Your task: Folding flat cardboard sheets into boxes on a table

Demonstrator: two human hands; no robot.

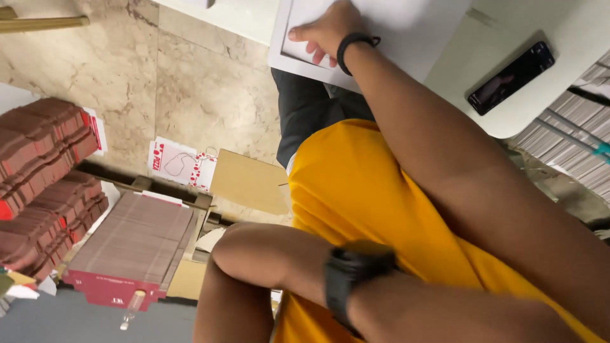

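Observation:
My right hand (327, 32), with a black band on its wrist, lies on a flat white cardboard box (406, 25) on the white table (572, 38). Its fingers curl over an edge of the white board and the thumb points left. The right arm runs across my yellow shirt (356, 184) from the lower right. My left arm is folded across my belly, bent at the elbow, with a black watch (349, 276) on the wrist. Skin continues past the watch toward the lower right, but no left fingers show.
A black phone (511, 77) lies on the table's rounded corner. Stacks of red-brown flat boxes (38, 165) and an open carton of more (133, 244) stand at left on the marble floor (190, 89). Grey-white stacked sheets (572, 133) fill the right.

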